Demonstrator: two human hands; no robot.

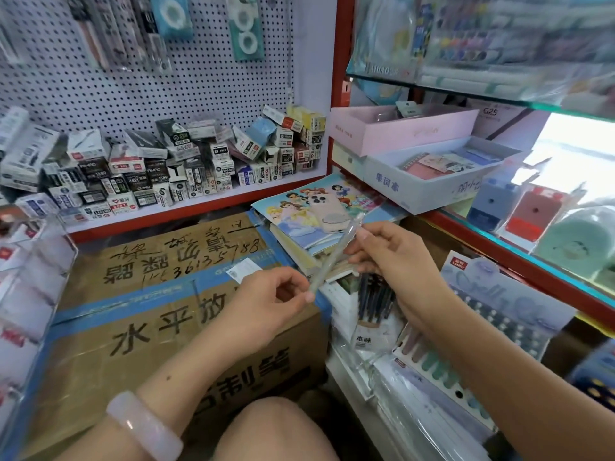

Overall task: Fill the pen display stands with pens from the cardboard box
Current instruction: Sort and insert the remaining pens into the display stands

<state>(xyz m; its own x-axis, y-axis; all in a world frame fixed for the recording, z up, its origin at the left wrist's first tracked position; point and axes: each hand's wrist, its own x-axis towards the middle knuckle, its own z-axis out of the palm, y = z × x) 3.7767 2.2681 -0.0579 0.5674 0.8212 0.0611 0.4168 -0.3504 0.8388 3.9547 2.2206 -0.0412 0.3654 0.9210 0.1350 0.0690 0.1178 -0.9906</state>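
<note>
A pale translucent pen slants between my two hands above a big taped cardboard box. My left hand pinches its lower end between thumb and fingertips. My right hand pinches the pen near its upper part with curled fingers. Under my right hand, a clear display stand holds several dark blue pens. A clear acrylic stand rises at the left edge.
Small pen boxes are piled on the red-edged shelf below a pegboard. A pink phone lies on picture books. At right are a colour pen set, a keyboard-like package, shelf boxes and my knee.
</note>
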